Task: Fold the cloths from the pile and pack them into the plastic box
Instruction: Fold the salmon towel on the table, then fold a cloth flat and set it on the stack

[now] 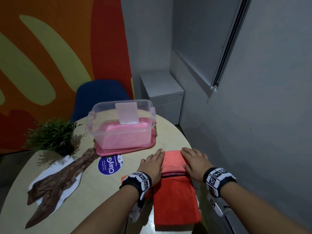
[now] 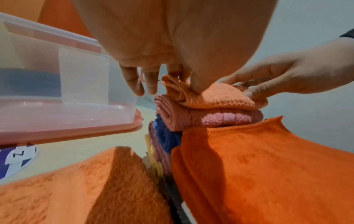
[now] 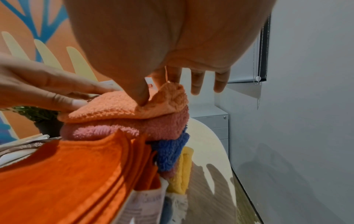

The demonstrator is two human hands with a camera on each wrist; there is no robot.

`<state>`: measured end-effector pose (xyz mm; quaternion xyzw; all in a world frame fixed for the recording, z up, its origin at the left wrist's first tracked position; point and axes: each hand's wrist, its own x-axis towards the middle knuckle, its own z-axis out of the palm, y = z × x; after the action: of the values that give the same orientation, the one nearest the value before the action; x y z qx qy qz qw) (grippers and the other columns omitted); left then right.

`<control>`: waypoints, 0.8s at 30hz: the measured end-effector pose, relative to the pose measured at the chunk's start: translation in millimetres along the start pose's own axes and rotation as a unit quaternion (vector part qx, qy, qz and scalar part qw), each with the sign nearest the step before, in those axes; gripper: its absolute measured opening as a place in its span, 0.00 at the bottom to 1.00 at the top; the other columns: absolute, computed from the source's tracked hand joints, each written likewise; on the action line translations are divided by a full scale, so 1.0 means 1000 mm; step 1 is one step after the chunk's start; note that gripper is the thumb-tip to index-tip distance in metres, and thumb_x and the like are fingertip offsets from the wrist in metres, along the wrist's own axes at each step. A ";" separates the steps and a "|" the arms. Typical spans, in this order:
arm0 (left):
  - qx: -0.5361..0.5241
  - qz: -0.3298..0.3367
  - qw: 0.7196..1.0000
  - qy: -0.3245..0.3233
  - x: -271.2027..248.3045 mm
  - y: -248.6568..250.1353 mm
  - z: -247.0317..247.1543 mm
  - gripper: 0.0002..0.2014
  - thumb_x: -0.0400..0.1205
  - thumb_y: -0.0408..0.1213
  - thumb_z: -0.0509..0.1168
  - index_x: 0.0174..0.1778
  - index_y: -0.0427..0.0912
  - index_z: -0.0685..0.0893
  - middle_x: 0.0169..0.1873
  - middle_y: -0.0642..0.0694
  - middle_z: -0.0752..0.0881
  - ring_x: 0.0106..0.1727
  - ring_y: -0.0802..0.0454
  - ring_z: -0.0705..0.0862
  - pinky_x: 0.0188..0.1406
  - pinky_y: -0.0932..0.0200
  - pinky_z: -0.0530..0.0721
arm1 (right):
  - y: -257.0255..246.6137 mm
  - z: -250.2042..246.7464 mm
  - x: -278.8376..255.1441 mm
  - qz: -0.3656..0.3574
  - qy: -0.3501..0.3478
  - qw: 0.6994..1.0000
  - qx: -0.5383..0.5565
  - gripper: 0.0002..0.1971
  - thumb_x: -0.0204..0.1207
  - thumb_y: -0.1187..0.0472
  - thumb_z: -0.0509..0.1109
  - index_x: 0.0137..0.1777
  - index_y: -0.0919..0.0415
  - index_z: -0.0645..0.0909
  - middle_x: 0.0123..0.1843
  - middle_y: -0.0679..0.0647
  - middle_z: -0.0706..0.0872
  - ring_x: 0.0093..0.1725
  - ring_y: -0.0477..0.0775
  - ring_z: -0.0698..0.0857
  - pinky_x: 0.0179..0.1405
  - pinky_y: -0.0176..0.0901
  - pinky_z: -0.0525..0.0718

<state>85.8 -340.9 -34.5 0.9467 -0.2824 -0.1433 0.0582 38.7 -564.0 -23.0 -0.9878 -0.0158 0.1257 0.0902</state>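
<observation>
A folded peach cloth [image 1: 173,162] lies on top of a stack of folded cloths: pink [image 2: 191,119], blue [image 2: 168,136] and yellow [image 3: 184,171] below it. My left hand [image 1: 157,159] holds the peach cloth's left end, with the thumb on top and the index finger against the fold [image 2: 180,81]. My right hand [image 1: 187,159] pinches the right end the same way [image 3: 153,91]. The other fingers stay straight. A folded orange cloth [image 1: 175,200] leans against the stack's near side. The clear plastic box [image 1: 148,105] stands behind on its pink lid.
A second orange cloth [image 2: 76,189] lies under my left wrist. Left on the round table [image 1: 94,191] are a potted plant [image 1: 54,135], a brown scarf [image 1: 55,181] on white cloth, and a blue sticker [image 1: 109,166]. A grey wall runs close along the right; a blue chair [image 1: 101,95] stands behind.
</observation>
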 end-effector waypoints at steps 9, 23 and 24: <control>0.002 0.009 1.000 0.017 -0.013 0.002 -0.012 0.34 0.87 0.47 0.55 0.87 0.49 0.46 0.87 0.51 0.43 0.83 0.44 0.59 0.77 0.39 0.65 | -0.015 -0.009 -0.020 -0.002 0.037 0.999 -0.002 0.34 0.83 0.44 0.60 0.87 0.47 0.52 0.88 0.44 0.50 0.85 0.55 0.53 0.82 0.60 0.54; -0.076 -0.059 0.994 0.056 -0.077 -0.089 -0.007 0.32 0.87 0.51 0.56 0.86 0.51 0.52 0.86 0.49 0.55 0.82 0.44 0.63 0.77 0.40 0.66 | -0.129 0.008 0.012 -0.124 0.162 0.975 0.087 0.21 0.75 0.55 0.65 0.69 0.50 0.79 0.77 0.51 0.73 0.77 0.56 0.70 0.77 0.55 0.69; -0.072 -0.069 0.994 0.050 -0.087 -0.106 -0.004 0.32 0.87 0.50 0.56 0.86 0.51 0.52 0.85 0.48 0.57 0.81 0.44 0.63 0.76 0.41 0.67 | -0.142 0.012 0.016 -0.130 0.154 0.975 0.088 0.21 0.75 0.54 0.65 0.69 0.50 0.79 0.77 0.51 0.74 0.77 0.56 0.70 0.77 0.55 0.69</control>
<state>72.3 -204.4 -30.0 0.9633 -0.2022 -0.1193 0.1304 50.0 -421.5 -12.7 -0.9730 -0.1184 -0.0403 0.1941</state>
